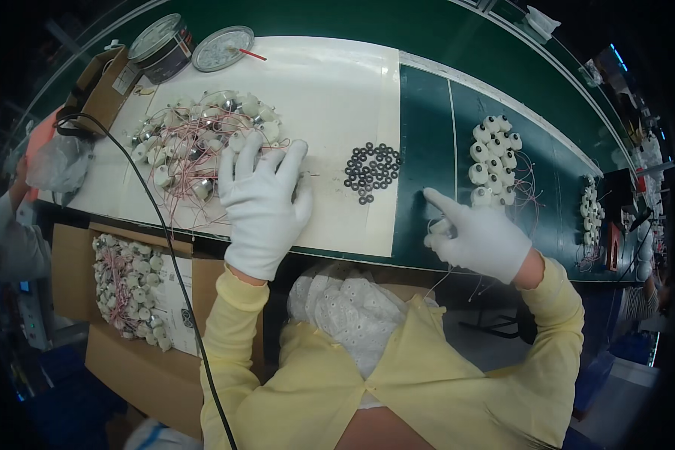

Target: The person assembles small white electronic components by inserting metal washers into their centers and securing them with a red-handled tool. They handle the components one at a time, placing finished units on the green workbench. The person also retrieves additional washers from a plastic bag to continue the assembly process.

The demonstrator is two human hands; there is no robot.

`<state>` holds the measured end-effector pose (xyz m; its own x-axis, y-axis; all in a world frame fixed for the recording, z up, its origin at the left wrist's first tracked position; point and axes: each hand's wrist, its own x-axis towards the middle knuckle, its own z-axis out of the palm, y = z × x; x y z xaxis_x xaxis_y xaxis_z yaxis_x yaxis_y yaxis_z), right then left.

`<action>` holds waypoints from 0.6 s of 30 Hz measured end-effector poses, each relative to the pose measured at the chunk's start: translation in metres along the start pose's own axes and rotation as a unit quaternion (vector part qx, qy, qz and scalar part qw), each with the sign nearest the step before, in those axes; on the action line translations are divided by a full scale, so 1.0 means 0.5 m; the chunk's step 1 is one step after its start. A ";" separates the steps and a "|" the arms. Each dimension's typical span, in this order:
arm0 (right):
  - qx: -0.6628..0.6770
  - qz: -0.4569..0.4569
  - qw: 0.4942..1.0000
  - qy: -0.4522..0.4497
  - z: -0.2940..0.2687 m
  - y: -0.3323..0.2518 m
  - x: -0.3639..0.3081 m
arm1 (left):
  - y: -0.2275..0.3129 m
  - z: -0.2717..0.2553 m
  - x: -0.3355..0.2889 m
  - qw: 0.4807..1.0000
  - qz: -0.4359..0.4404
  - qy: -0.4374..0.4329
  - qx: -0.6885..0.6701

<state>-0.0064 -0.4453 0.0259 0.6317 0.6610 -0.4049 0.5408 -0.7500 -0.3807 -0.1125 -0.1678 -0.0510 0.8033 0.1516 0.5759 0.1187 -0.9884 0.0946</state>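
My left hand, in a white glove, lies with fingers spread over the near right edge of a heap of small white motors with thin red wires. Its fingertips touch the heap; what lies under the palm is hidden. In its white glove, my right hand is bent around a small white motor above the near edge of the green mat. The index finger points left, and thin wires hang below this hand. Between both hands lies a patch of small black rings. Beyond my right hand stand white motors with black tops, grouped in rows.
A tin and a round lid with a red stick stand at the back left. An open cardboard box of motors sits below the bench. A black cable crosses the left side. More motors stand far right.
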 end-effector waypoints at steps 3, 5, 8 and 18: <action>-0.015 0.003 1.000 0.011 0.009 -0.014 0.020 | 0.009 0.009 -0.018 0.999 -0.033 0.011 -0.016; -0.001 0.001 0.999 0.034 0.015 -0.008 0.028 | 0.010 0.011 -0.024 0.999 -0.044 0.011 -0.026; 0.005 -0.007 0.997 0.074 0.027 0.016 0.036 | 0.010 0.013 -0.024 0.998 -0.045 0.009 -0.036; -0.170 -0.103 0.976 0.094 0.020 0.008 0.006 | 0.005 0.021 -0.028 0.998 -0.044 0.023 -0.049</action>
<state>-0.0078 -0.4461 0.0149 0.5635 0.8067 -0.1781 0.7996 -0.5867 -0.1277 -0.1173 -0.1723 -0.0672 0.7641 0.2397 0.5990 0.1278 -0.9663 0.2236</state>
